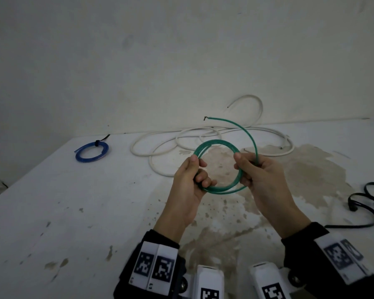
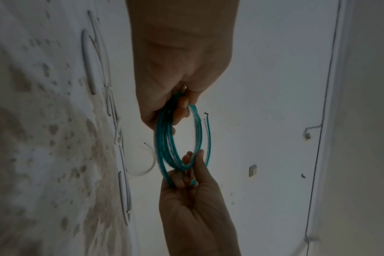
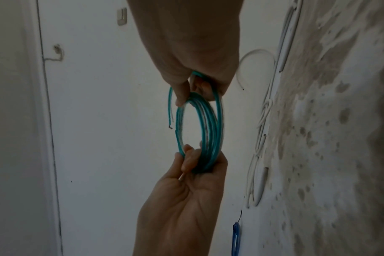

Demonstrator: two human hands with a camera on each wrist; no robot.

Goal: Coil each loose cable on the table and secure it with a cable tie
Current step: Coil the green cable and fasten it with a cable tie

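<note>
Green cable (image 1: 218,165) coil is gripped on opposite sides by left hand (image 1: 189,184) and right hand (image 1: 261,178), fingers curled round it.

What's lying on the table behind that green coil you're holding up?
Behind the green cable coil, held by the left hand and right hand, lies a loose white cable on the stained table. The coil and hands hide parts of it.

Your left hand (image 1: 189,180) and right hand (image 1: 261,178) hold the coiled cable (image 1: 217,166) between them above the table (image 1: 63,212), its free end arcing up and back. Behind the coil, a loose cable (image 1: 166,145) sprawls along the table's far edge against the wall (image 1: 160,61). A tied coil (image 1: 91,151) lies far left, and another loose cable (image 1: 367,203) lies at your right.
</note>
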